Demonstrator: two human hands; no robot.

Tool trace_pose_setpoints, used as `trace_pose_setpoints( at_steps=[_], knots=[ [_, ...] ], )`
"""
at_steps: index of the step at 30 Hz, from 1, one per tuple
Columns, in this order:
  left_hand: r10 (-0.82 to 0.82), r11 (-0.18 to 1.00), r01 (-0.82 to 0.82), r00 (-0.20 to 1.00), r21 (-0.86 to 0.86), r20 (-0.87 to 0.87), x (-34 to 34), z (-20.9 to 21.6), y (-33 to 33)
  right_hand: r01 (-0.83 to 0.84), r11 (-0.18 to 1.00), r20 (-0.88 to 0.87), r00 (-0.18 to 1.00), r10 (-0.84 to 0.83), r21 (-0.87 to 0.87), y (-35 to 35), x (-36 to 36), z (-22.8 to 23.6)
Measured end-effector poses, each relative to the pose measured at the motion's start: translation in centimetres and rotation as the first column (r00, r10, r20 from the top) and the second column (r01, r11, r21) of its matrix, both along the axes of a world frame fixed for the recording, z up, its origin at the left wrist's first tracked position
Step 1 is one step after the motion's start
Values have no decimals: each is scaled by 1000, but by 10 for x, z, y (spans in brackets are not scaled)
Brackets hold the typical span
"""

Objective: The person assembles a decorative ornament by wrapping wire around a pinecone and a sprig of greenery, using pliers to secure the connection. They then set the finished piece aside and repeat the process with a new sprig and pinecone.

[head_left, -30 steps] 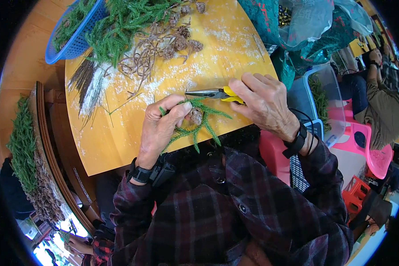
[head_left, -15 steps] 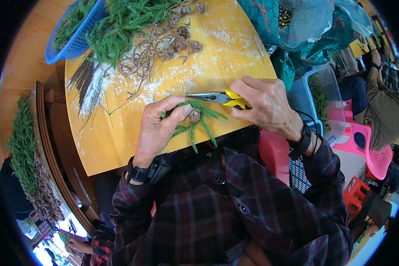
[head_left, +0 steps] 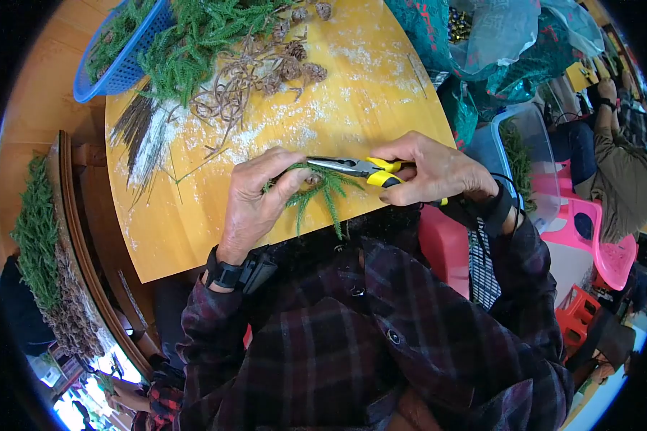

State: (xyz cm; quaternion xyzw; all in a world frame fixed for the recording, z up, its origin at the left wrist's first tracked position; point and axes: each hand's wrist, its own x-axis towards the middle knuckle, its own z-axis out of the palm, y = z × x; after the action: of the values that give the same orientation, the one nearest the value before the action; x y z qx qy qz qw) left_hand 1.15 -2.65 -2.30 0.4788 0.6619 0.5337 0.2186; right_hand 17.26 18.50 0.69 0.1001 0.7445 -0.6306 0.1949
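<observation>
Near the table's front edge, my left hand pinches a green artificial pine sprig with a small pine cone at its middle. My right hand grips long-nose pliers with yellow and black handles. The jaws point left, and their tips reach the thumb and forefinger of my left hand, just above the sprig. Whatever the tips touch there is too small to make out. The thumb hides part of the sprig.
Across the yellow table, dusted with white flakes, lie green sprigs, brown curled strips, several pine cones and dark thin stems. A blue basket stands far left. Green plastic bags and a clear bin are right.
My right hand has turned and its grip on the handles has loosened, with more of the pliers showing. The sprig has tilted slightly in my left hand.
</observation>
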Motion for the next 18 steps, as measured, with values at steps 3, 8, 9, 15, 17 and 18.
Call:
trace_pose_setpoints(
  at_steps=[3,8,9,15,17,18],
  knots=[
    [-2,1000,3,999,-14,55,-1,1,-1,27,999,-4,1000,-27,35,0,2,9],
    [-17,1000,18,998,-25,58,-1,1,-2,39,987,-71,997,-28,156,-6,3,16],
    [-21,1000,23,998,-22,63,-1,1,-2,33,982,-90,996,-17,186,-8,2,16],
    [-85,996,88,991,-26,104,0,6,-1,-4,977,-87,996,23,215,-9,-3,20],
    [-128,990,136,978,-41,166,-1,5,-2,-68,965,-93,991,94,253,-8,-4,21],
    [-126,990,134,978,-41,167,-1,6,-2,-70,965,-92,991,96,253,-8,-4,21]
  ],
)
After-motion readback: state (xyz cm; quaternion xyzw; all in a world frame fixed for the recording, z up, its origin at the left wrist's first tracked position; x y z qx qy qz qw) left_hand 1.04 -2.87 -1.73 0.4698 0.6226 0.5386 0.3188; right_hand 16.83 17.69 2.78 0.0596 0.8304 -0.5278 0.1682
